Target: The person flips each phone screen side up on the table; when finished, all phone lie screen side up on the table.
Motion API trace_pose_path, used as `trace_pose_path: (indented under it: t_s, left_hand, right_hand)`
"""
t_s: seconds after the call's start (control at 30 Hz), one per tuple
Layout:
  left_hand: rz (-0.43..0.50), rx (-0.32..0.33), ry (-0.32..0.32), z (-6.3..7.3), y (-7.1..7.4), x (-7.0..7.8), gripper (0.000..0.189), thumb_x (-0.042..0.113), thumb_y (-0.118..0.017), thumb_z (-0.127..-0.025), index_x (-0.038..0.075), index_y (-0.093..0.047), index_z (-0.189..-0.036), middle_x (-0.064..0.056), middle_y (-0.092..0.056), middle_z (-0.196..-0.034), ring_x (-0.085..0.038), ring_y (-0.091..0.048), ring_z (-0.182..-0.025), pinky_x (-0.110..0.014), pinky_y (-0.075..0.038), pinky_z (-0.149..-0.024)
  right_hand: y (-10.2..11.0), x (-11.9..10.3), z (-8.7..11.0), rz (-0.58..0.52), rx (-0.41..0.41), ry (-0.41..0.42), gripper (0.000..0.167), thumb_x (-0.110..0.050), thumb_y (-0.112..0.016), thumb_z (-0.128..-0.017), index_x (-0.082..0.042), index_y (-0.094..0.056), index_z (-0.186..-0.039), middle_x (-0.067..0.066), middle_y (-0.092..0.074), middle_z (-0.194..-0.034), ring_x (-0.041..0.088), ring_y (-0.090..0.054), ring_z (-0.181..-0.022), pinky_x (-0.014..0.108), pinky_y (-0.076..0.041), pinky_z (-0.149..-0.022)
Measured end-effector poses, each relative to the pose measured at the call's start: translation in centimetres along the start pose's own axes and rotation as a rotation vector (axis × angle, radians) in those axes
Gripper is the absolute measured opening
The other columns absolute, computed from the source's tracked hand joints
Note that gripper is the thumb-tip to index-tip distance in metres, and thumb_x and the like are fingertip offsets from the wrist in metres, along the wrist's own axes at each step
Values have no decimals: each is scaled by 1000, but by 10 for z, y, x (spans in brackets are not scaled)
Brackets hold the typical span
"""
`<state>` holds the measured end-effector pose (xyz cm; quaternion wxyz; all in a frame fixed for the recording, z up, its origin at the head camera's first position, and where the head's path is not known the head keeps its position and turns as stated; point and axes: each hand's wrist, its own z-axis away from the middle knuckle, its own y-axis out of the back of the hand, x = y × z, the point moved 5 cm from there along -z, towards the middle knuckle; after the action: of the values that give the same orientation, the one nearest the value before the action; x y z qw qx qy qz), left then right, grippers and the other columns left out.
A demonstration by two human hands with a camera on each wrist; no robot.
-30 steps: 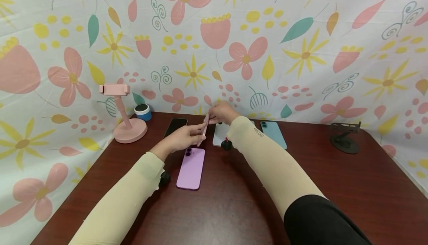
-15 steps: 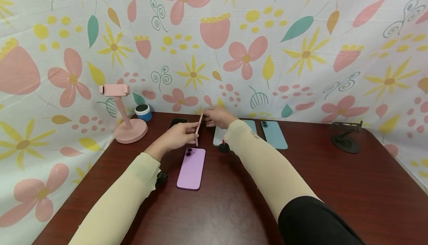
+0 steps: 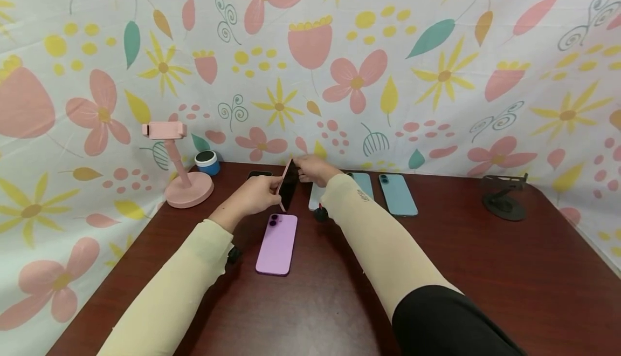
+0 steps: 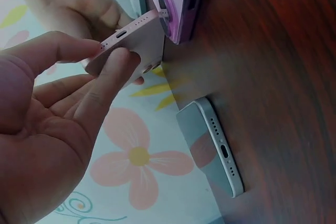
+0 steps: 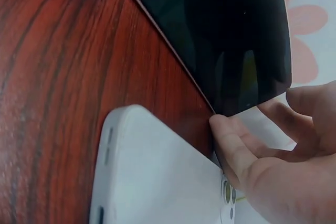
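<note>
A pink phone (image 3: 288, 185) stands on edge, tilted, between my two hands, its black screen (image 5: 226, 35) facing right. My left hand (image 3: 254, 194) pinches its lower end between thumb and finger, beside the charging port (image 4: 122, 34). At the far end, my right hand (image 3: 315, 169) holds the top corners with its fingertips. Just in front lies a purple phone (image 3: 276, 245), back up. Under my right wrist lies a white phone (image 5: 152, 171), camera side up. A dark-screened phone (image 4: 210, 150) lies on the table beyond my left hand, mostly hidden by it in the head view.
Right of my right hand are a pale blue phone (image 3: 363, 183), partly covered by the sleeve, and a blue phone (image 3: 398, 194). A pink phone stand (image 3: 188, 189) and a blue-white jar (image 3: 207, 163) stand back left. A black stand (image 3: 504, 205) is far right. Floral cloth (image 3: 356, 81) hangs behind.
The pink phone has shifted left and turned between my hands, from its pink back through edge-on to its black screen showing. My right hand has moved left with it.
</note>
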<state>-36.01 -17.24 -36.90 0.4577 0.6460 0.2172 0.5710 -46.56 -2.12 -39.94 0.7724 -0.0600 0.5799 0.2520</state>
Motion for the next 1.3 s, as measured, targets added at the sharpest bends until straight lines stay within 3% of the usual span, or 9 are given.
trace_pose_path:
  t_s: [0.17,0.27,0.33,0.67,0.8,0.9,1.0,1.17,1.3]
  left_hand:
    - [-35,20,32,2,2,-4,65,14,-66,-101,8,-45,-163,-14,-79,-112,-15,-56,-66,-27,-43,-60]
    - [-80,30,26,3,3,-5,66,14,-69,-101,6,-45,-162,-9,-73,-90,-15,-54,-64,-26,-43,-60]
    - [-113,30,14,2,3,-5,67,15,-71,-100,3,-46,-161,-9,-70,-86,-16,-56,-66,-27,-45,-62]
    - [-181,-7,33,0,-2,-13,68,25,-75,-100,-5,-50,-156,-21,-75,-126,-23,-69,-102,-43,-60,-95]
    - [-166,-28,59,-1,-4,-17,65,25,-76,-101,-4,-53,-154,-18,-78,-120,-21,-73,-99,-43,-61,-97]
    - [-152,-57,71,-2,-7,-20,62,24,-74,-102,-2,-54,-154,-12,-81,-110,-16,-76,-92,-39,-62,-92]
    - [-156,-78,67,-3,-11,-21,60,24,-73,-103,1,-54,-155,-7,-82,-102,-12,-75,-86,-35,-62,-87]
    - [-225,-67,15,-8,-15,-20,57,23,-70,-105,3,-55,-155,-16,-74,-137,-25,-74,-117,-41,-60,-100]
    - [-298,-65,-17,-11,-19,-17,54,23,-69,-105,3,-57,-154,-20,-63,-153,-34,-63,-140,-48,-55,-113]
  right_hand:
    - [-4,0,-1,35,-16,-5,58,-27,-37,-118,-3,-25,-170,26,-31,-173,40,-38,-160,46,-39,-129]
    - [-5,0,-1,74,-9,4,54,-21,-40,-117,-2,-32,-167,25,-34,-173,40,-40,-158,45,-41,-128]
    - [-5,0,-2,114,3,12,51,-19,-42,-116,-2,-39,-164,23,-35,-172,40,-42,-157,44,-43,-126]
    - [-3,3,-12,403,56,28,48,-20,-61,-109,-2,-57,-153,17,-56,-159,32,-61,-140,41,-52,-117]
    - [-3,0,-11,560,73,43,44,-23,-65,-107,-1,-65,-145,16,-68,-144,23,-71,-115,33,-57,-101]
    - [-3,-3,-10,697,70,53,38,-25,-65,-106,-1,-72,-135,11,-77,-116,16,-67,-91,28,-54,-85]
    - [-4,-5,-9,796,51,59,34,-25,-64,-106,-1,-77,-126,5,-73,-94,14,-61,-80,26,-50,-76]
    - [-5,-7,-8,861,61,79,33,-23,-61,-108,-5,-71,-81,-1,-62,-70,16,-60,-71,24,-45,-65]
    - [-6,-7,-4,894,86,94,38,-21,-60,-109,-8,-61,-73,-2,-56,-62,19,-61,-70,25,-44,-63]
